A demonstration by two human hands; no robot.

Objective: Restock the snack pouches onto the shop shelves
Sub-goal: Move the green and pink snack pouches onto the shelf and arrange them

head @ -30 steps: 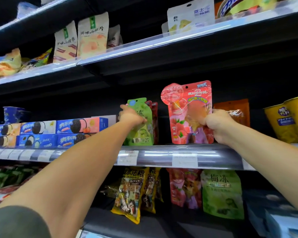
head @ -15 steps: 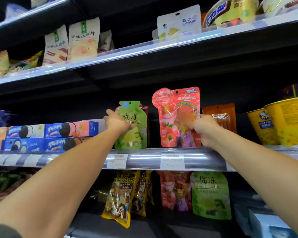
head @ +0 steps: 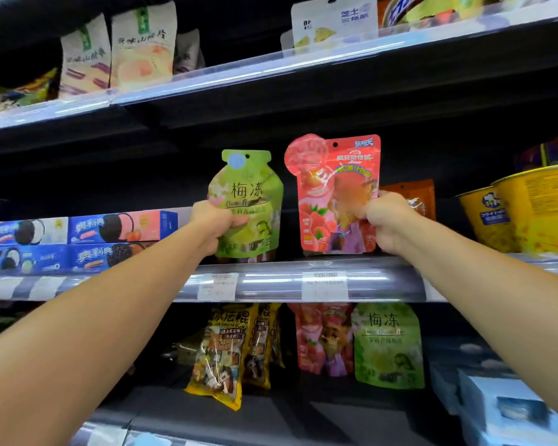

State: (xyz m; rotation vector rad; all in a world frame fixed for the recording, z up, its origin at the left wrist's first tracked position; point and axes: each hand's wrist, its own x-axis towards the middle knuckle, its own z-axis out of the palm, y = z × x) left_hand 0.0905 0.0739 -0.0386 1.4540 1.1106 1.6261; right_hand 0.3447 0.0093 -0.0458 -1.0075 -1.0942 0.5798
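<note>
- Left hand [head: 214, 224] raised at the far end of an outstretched bare arm, fingers curled closed, thumb pressed forward in a pinch.
- Right hand [head: 388, 220] raised level with it, well apart to the right, fingers likewise curled in a pinch.

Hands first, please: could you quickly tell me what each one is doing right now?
Left hand: closed, holding the green pouch.
Right hand: closed, holding the red pouch.

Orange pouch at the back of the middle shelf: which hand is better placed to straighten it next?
Right, probably. The right hand sits directly in front of the orange pouch, though it grips the red pouch. The left hand holds the green pouch, farther away.
</note>
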